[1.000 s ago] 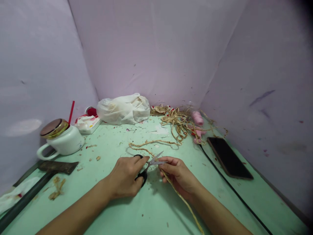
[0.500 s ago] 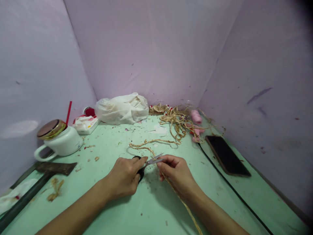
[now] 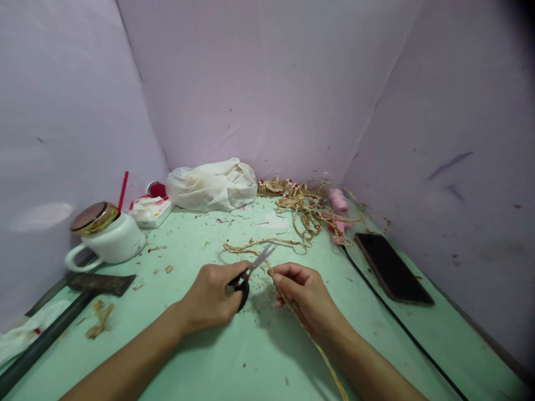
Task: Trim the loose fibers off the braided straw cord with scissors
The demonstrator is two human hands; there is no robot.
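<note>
Left hand: yours (image 3: 215, 295) grips the black-handled scissors (image 3: 251, 272), their blurred blades pointing away and rightward.
Right hand: yours (image 3: 303, 289) pinches the twisted cord (image 3: 321, 353) between thumb and fingers, near the scissors.
Cord run: one length trails toward you past your right wrist; beyond your fingers it loops left, then right toward a tangled heap (image 3: 298, 206).
Right side: a pink spool (image 3: 338, 201) beside the heap, a phone (image 3: 393, 268) nearer you.
Left side: a white mug (image 3: 115, 239) on the green tabletop (image 3: 200, 367).
</note>
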